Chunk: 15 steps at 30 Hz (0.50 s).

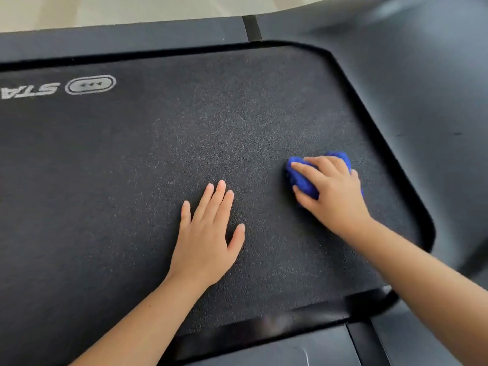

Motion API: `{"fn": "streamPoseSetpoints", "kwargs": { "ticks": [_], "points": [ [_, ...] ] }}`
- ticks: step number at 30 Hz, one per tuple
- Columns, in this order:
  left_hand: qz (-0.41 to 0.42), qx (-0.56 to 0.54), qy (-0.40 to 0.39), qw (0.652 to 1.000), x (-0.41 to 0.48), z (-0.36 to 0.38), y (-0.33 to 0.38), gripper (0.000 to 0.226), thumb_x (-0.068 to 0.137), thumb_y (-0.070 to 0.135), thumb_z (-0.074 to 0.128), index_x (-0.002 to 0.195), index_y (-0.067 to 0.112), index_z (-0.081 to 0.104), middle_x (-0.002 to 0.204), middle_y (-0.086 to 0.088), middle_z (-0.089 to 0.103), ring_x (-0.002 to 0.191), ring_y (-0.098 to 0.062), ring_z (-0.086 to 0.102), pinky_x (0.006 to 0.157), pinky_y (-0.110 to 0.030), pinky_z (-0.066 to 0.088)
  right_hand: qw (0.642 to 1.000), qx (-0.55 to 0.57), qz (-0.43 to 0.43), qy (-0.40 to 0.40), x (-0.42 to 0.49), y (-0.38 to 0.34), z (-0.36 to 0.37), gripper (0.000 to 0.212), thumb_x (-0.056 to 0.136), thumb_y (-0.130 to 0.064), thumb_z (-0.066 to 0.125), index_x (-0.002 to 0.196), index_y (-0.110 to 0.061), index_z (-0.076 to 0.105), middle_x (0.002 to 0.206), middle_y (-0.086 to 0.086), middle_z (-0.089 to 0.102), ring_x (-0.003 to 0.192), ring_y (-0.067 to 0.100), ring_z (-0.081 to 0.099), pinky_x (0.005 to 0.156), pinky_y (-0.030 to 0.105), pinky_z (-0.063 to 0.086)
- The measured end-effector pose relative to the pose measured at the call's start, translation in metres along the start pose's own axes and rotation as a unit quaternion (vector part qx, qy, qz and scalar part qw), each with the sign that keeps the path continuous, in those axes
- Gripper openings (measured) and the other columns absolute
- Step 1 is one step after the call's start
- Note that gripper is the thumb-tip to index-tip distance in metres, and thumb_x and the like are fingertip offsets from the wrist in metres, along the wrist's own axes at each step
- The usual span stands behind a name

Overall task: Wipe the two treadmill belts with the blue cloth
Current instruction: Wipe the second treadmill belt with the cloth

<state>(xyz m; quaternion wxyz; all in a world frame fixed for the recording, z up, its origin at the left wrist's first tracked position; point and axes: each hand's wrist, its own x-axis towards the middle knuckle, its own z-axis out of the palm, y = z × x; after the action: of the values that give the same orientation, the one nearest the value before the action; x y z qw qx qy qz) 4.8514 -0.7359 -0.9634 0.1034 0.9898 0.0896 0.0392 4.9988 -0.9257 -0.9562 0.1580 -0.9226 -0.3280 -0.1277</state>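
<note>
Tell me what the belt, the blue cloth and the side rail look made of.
The belt looks like black rubber or PVC, matte, with a fine pebbled grain. The blue cloth is soft fuzzy fabric, probably microfibre; it bunches under the right hand. The side rail is likely moulded plastic, smooth, dark grey, with a soft sheen.

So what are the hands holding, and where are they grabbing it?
The right hand grips the bunched blue cloth from above, fingers curled over its top, on the treadmill belt. The left hand holds nothing; it lies flat on the belt.
</note>
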Motion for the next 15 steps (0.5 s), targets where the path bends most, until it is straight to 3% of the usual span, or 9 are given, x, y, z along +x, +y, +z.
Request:
{"fn": "streamPoseSetpoints", "kwargs": {
  "ticks": [4, 7, 10, 15],
  "points": [
    [0.004, -0.001, 0.001, 1.0, 0.001, 0.002, -0.001, 0.061, 0.087, 0.041, 0.033, 0.136, 0.008, 0.045, 0.148, -0.007, 0.035, 0.137, -0.022, 0.03, 0.101, -0.058, 0.031, 0.989, 0.039, -0.141, -0.014, -0.035, -0.047, 0.006, 0.043, 0.076, -0.043, 0.054, 0.117, -0.028, 0.058, 0.116, 0.001, 0.064, 0.108, 0.027, 0.057, 0.075, 0.044, 0.045],
    [0.003, 0.002, -0.002, 1.0, 0.0, 0.003, -0.001, 0.061, 0.087, 0.042, 0.033, 0.136, 0.008, 0.045, 0.148, -0.007, 0.035, 0.137, -0.023, 0.031, 0.101, -0.057, 0.031, 0.983, 0.06, -0.174, -0.017, -0.013, -0.027, 0.01, 0.041, 0.077, -0.043, 0.055, 0.116, -0.029, 0.056, 0.115, 0.001, 0.065, 0.107, 0.026, 0.057, 0.074, 0.043, 0.048],
    [0.005, -0.001, -0.003, 1.0, 0.001, 0.002, -0.002, 0.061, 0.087, 0.043, 0.032, 0.136, 0.009, 0.045, 0.148, -0.006, 0.035, 0.137, -0.022, 0.03, 0.103, -0.056, 0.027, 0.996, 0.034, -0.082, -0.016, 0.043, -0.002, 0.021, 0.044, 0.077, -0.044, 0.053, 0.113, -0.023, 0.066, 0.112, 0.003, 0.066, 0.105, 0.031, 0.058, 0.074, 0.049, 0.049],
    [0.005, -0.02, 0.006, 1.0, 0.002, 0.002, -0.004, 0.062, 0.088, 0.045, 0.03, 0.138, 0.01, 0.042, 0.15, -0.004, 0.032, 0.139, -0.02, 0.026, 0.106, -0.052, 0.021, 0.997, 0.006, 0.074, -0.037, 0.102, 0.003, 0.04, 0.04, 0.087, -0.035, 0.061, 0.125, -0.026, 0.058, 0.124, 0.001, 0.055, 0.12, 0.03, 0.041, 0.09, 0.048, 0.034]
  ]
}}
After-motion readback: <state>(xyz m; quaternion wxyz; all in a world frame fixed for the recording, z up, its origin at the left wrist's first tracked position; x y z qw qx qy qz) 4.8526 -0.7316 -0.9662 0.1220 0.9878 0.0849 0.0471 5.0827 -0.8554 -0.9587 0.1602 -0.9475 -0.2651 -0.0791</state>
